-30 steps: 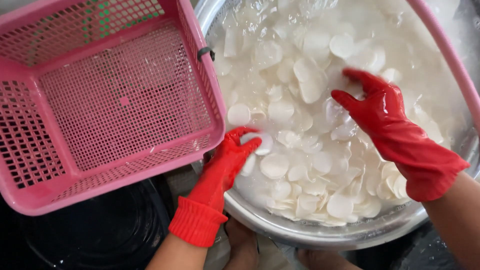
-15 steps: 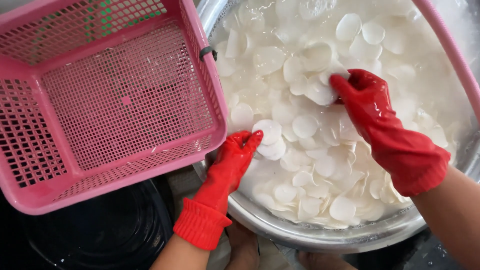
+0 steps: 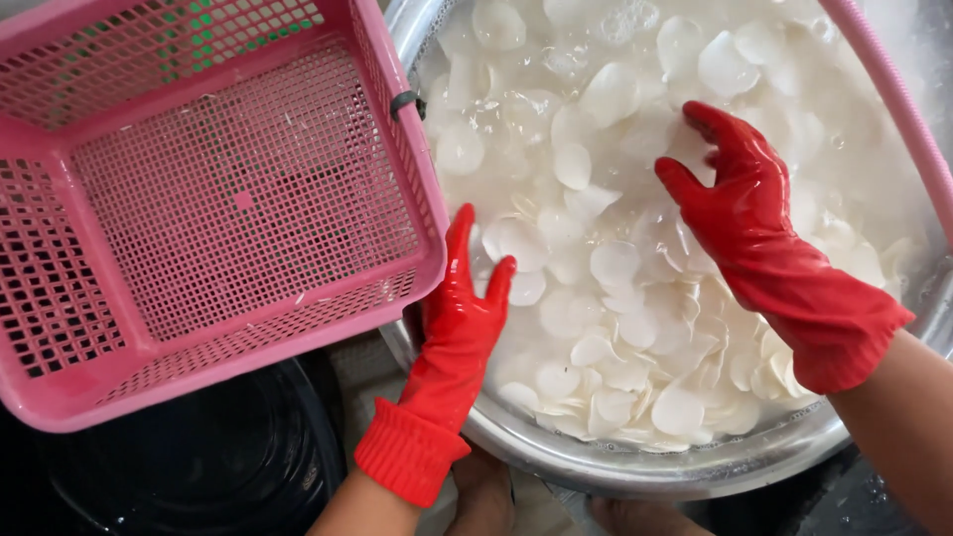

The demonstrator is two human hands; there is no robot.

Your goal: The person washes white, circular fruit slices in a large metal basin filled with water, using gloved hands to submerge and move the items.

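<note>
**Gloved hands among white slices in a metal basin**

The left hand, in a red rubber glove, stands edge-up at the near rim of the metal basin, fingers straight and close together, holding nothing. The right hand lies flat on the white slices, fingers spread and slightly curled over them, gripping none as far as shows. Just left of the left fingers sits an empty pink mesh basket. To work well, I judge both hands should cup slices gently from opposite sides so the thin pieces do not break
</note>
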